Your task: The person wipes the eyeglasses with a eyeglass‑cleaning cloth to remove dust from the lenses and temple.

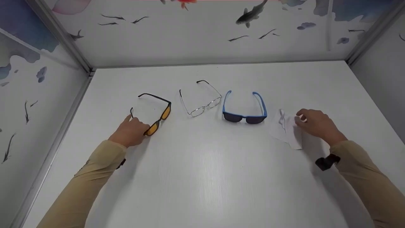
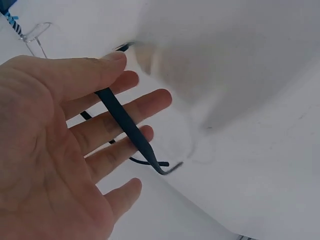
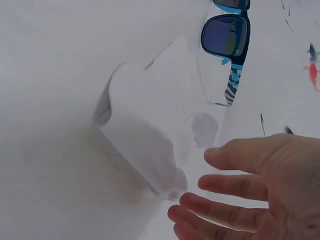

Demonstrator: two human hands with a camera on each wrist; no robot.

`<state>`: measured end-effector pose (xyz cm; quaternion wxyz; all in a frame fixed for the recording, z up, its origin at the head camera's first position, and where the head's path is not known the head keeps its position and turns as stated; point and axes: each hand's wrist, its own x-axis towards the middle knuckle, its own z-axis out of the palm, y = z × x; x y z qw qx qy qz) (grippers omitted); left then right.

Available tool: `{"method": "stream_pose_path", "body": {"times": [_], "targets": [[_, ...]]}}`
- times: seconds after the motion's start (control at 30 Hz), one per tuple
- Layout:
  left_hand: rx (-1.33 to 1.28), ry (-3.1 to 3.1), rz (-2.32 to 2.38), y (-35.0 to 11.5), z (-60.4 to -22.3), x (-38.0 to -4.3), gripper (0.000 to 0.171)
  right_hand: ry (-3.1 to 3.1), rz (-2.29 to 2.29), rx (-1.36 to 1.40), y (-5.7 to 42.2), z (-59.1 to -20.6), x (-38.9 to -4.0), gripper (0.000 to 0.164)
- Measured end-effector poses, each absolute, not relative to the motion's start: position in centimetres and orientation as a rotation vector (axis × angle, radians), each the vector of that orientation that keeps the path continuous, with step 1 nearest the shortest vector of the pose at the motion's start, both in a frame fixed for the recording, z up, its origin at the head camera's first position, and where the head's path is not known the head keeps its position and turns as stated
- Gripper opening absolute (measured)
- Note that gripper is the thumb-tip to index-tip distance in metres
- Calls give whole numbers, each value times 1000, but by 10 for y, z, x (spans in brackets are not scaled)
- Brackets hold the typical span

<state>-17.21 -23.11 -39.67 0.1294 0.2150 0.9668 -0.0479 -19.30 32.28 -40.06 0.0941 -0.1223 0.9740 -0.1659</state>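
My left hand point(image 1: 130, 132) pinches black-framed glasses with orange lenses point(image 1: 166, 112) near one end of the front frame. In the left wrist view a dark temple arm point(image 2: 125, 122) slants across the fingers, thumb over it, the other fingers spread. Over on the right, my right hand point(image 1: 319, 125) hovers beside a folded white cloth point(image 1: 293, 137), thumb and fingers apart. The right wrist view shows nothing between these fingers; the cloth point(image 3: 145, 110) lies rumpled just past the fingertips.
Thin-framed clear glasses point(image 1: 198, 111) lie unfolded in the middle. Next to them are blue sunglasses point(image 1: 232, 117) with dark lenses, temples open toward the back. White panels printed with fish point(image 1: 251, 15) wall the white table point(image 1: 202, 177) at the back and sides.
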Motion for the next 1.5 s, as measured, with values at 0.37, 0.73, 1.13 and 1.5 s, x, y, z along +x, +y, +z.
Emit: {"method": "stream_pose_path", "body": {"times": [0.37, 0.73, 1.13, 1.5], "targets": [[573, 2731, 11, -221, -388, -171, 13, 2786, -550, -80, 321, -409, -202, 37], [475, 2616, 89, -221, -378, -171, 8, 2766, -1085, -242, 322, -397, -202, 30], [504, 2645, 219, -207, -362, -166, 6, 2831, -1408, -315, 295, -351, -177, 20], [736, 2587, 580, -155, -334, -166, 12, 2810, -1350, -902, 243, -360, -176, 12]]}}
